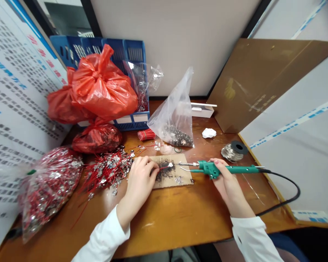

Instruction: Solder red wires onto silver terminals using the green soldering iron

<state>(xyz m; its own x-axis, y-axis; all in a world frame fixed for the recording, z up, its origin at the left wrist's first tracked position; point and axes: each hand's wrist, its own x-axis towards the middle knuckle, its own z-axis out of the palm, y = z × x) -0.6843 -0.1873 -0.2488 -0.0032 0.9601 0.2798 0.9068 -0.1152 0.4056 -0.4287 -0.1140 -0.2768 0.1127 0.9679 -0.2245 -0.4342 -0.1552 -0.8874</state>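
My left hand (142,174) is closed at the left side of a scorched cardboard piece (184,160), pinching a short red wire (163,167). A small silvery metal tab (170,165) sits at the wire's right end, over the blackened patch. In my right hand (224,178) is a green soldering iron (211,169), its metal tip pointing left, a little to the right of the tab and apart from it. A thin curved tube runs beneath the tip. Several loose metal tabs (178,179) lie on the cardboard's lower right part.
Red wires with metal tabs (109,167) are heaped left of the cardboard, beside a full clear bag (53,185). Red bags (104,91) and a blue crate (136,51) stand behind. A solder spool (232,153), a white crumpled lump (209,133) and the iron's black cable (292,198) are at right.
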